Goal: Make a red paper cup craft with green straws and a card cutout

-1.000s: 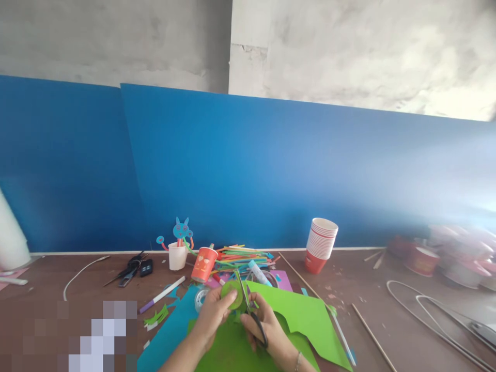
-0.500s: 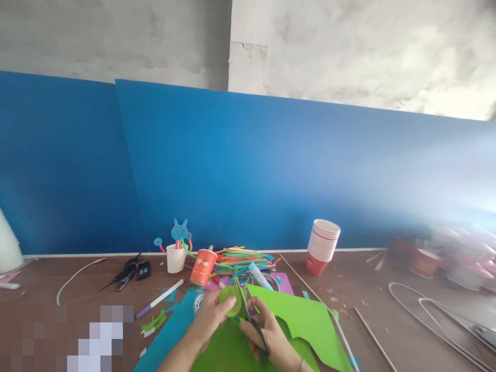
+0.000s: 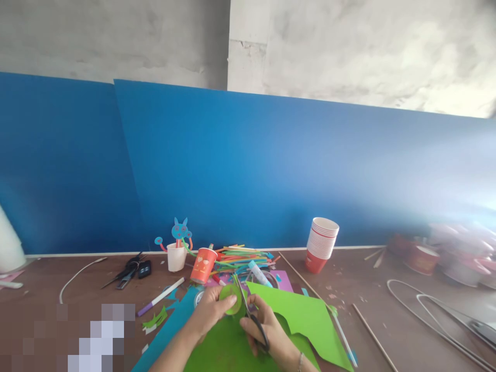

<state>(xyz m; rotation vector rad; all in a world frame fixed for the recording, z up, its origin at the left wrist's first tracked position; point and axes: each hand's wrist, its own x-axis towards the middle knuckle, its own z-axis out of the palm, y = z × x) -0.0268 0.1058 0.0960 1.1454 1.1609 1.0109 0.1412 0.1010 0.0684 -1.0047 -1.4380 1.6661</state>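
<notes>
Between the thumb and fingers of my left hand (image 3: 212, 311) is a round green paper piece (image 3: 231, 298). My right hand (image 3: 267, 326) is closed around the black handles of a pair of scissors (image 3: 245, 300), whose blades point up and away along the right edge of the round piece. Whether the blades touch the paper is hard to make out. Under both hands lie green paper (image 3: 225, 347) and blue paper (image 3: 165, 330). To the right rests a larger green sheet (image 3: 310, 320) with a wavy cut edge.
Behind the hands are colourful sticks (image 3: 240, 258), a glue stick (image 3: 259, 274), an orange paper cup (image 3: 203, 265) and a white cup (image 3: 176, 257) with a blue paper figure. Stacked cups (image 3: 321, 244) stand right. A marker (image 3: 160, 296) and keys (image 3: 129, 271) lie left, a white cable (image 3: 426, 310) right.
Both hands keep nearly the same places and holds. The scissors and round green piece have shifted only very slightly, and the view has moved a little.
</notes>
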